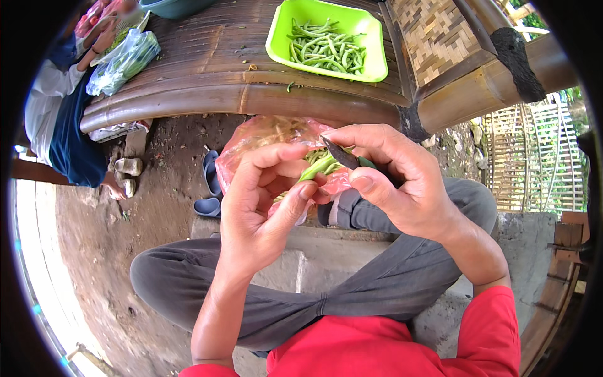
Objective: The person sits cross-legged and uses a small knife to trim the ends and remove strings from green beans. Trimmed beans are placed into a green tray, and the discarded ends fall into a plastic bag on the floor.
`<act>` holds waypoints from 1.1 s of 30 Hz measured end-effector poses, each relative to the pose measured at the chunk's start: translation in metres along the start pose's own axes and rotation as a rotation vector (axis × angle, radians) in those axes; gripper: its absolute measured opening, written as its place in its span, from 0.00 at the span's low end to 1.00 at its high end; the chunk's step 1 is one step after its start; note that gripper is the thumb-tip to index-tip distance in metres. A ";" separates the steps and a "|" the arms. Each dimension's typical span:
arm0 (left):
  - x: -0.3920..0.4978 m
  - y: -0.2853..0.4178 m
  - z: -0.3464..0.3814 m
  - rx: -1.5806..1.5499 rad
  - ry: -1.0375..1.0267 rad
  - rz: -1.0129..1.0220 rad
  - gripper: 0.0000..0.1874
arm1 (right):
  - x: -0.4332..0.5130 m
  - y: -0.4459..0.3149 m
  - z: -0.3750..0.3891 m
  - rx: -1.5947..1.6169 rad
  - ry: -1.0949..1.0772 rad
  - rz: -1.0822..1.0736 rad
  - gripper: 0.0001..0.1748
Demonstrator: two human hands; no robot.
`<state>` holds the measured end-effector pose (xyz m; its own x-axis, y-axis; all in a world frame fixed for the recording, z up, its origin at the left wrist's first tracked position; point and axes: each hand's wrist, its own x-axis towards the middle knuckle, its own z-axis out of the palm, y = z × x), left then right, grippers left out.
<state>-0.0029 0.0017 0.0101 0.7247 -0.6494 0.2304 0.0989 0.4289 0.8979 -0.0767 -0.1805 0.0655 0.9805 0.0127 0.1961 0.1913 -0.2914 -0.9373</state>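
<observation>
My left hand (271, 198) pinches a green bean pod (321, 166) between thumb and fingers. In my right hand (400, 179) is a small knife with a dark blade (340, 151), held by thumb and forefinger at the bean's right end; most of its handle is hidden by the fingers. Below both hands a pinkish-red plastic bag (264, 129) lies open with more green beans (316, 155) in it. Beyond, a bright green plastic basin (278, 40) on the bamboo platform holds a heap of cut green beans (325, 45).
The bamboo platform (198, 61) spans the far side, with a bamboo post (494, 85) at right. At upper left another person (59, 94) sits by a clear plastic bag of greens (125, 61). A teal basin (176, 5) and blue sandals (207, 206) are also in view.
</observation>
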 end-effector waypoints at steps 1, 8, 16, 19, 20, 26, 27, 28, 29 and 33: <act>0.000 0.000 0.001 0.039 0.006 -0.017 0.19 | 0.000 0.000 0.000 -0.006 -0.039 0.012 0.25; -0.002 -0.002 0.004 0.093 0.057 -0.017 0.13 | -0.002 0.003 0.000 -0.243 -0.083 -0.014 0.24; -0.001 0.000 0.001 0.355 0.177 0.087 0.13 | 0.002 0.009 0.005 -0.049 0.044 -0.004 0.31; 0.001 -0.001 0.001 0.378 0.218 0.145 0.12 | 0.003 0.008 0.004 0.007 0.052 0.018 0.35; 0.001 -0.001 0.001 0.383 0.228 0.144 0.12 | 0.002 0.006 0.003 0.008 0.029 0.043 0.36; 0.001 -0.002 0.003 0.406 0.314 0.138 0.10 | 0.000 0.004 -0.001 -0.207 -0.143 0.049 0.38; 0.001 -0.002 0.003 0.401 0.330 0.155 0.10 | -0.001 0.004 -0.001 -0.202 -0.140 0.063 0.38; 0.002 -0.002 0.002 0.444 0.313 0.176 0.10 | -0.001 0.006 0.002 -0.165 -0.128 0.046 0.38; 0.002 -0.001 0.000 0.485 0.296 0.196 0.10 | -0.001 0.009 0.004 -0.129 -0.126 0.037 0.37; 0.003 -0.001 -0.001 0.520 0.268 0.257 0.10 | 0.002 0.016 0.005 -0.287 -0.142 -0.132 0.35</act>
<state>-0.0004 0.0002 0.0090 0.8334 -0.3579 0.4212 -0.3960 0.1451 0.9067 -0.0711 -0.1807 0.0492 0.9486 0.1952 0.2489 0.3157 -0.5355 -0.7833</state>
